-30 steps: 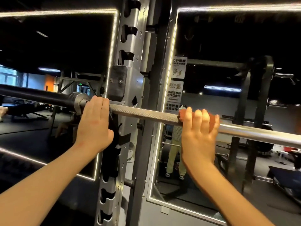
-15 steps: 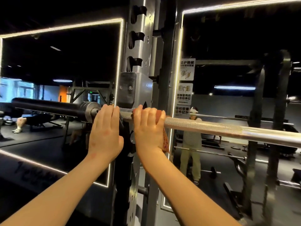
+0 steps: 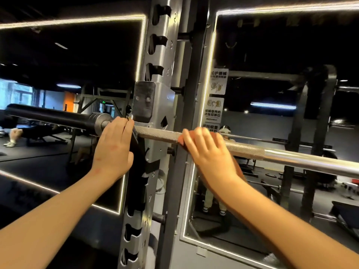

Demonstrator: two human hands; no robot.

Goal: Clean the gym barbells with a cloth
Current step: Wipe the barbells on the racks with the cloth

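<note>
Gripping cloth [image 3: 180, 141] round barbell [image 3: 281, 155]: right hand [image 3: 209, 152] fingers [image 3: 201, 135] curled | left hand [image 3: 113, 148] fingers hooked over barbell

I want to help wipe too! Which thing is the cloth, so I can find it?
Find the tall silver rack post in the middle and the long barbell crossing it. Follow the bar right to the right hand on its rough part. The cloth is the orange-red bit peeking out under that hand, the only soft, colourful thing on the grey metal.
</note>
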